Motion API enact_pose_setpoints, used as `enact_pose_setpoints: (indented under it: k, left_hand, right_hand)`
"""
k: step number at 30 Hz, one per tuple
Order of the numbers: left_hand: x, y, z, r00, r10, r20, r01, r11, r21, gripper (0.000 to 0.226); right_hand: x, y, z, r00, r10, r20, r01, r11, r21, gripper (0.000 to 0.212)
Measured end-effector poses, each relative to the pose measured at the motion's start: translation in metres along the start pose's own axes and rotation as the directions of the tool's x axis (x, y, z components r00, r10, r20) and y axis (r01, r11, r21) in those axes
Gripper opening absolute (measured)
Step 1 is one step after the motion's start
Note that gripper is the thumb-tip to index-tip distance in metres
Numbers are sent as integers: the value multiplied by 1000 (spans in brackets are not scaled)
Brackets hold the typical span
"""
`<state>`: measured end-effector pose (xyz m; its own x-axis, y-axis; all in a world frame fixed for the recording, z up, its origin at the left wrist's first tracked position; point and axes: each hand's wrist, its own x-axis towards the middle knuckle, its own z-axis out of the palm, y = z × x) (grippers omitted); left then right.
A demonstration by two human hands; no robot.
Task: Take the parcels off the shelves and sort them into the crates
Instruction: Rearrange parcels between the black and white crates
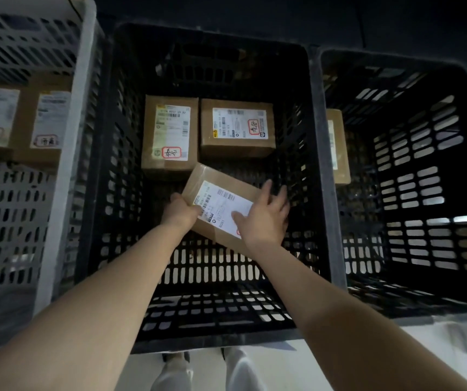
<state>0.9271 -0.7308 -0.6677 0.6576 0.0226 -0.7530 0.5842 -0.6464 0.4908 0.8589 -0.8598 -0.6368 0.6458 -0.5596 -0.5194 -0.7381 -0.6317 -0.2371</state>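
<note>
So the parcel is tilted, down inside the middle black crate, just in front of a tall box and a wider box side by side on its floor. Our left grip is curled round its left edge, while our right grip lies flat on top, fingers spread. The grey crate on the left and the right black crate hold boxes too.

The left forearm and right forearm are both bare all the way down to the left hand and right hand. Low at the near edge, between the arms, are two legs in pale, whitish trousers, the cloth loose and softly creased. Dark shoes peek out beyond them, mostly hidden.
</note>
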Motion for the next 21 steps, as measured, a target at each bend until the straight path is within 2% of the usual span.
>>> enact_pose_setpoints:
  k: [2, 3, 6, 11, 17, 21]
  left_hand:
    - [3, 0, 2, 1000, 18, 1, -18, 1000, 1, 54]
    - [5, 1, 3, 1000, 31, 0, -31, 999, 9, 53]
    - [7, 3, 4, 999, 42, -12, -42, 999, 20, 52]
    - [0, 3, 2, 994, 83, -68, -82, 997, 8, 50]
    - [-24, 4, 3, 964, 171, -204, -144, 980, 139, 47]
    - [-41, -2, 6, 936, 192, -294, -177, 981, 76, 45]
  right_hand:
    - [-7, -3, 6, 981, 191, 17, -187, 930, 318, 96]
    - [-11, -5, 11, 966, 253, 53, -252, 876, 412, 96]
    - [-14, -10, 20, 946, 316, 68, -305, 799, 518, 94]
    - [-13, -11, 8, 964, 263, -31, -233, 899, 371, 85]
    - [-16, -6, -2, 975, 208, -72, -169, 916, 363, 76]
    - [-19, -10, -15, 971, 126, -202, -61, 952, 300, 78]
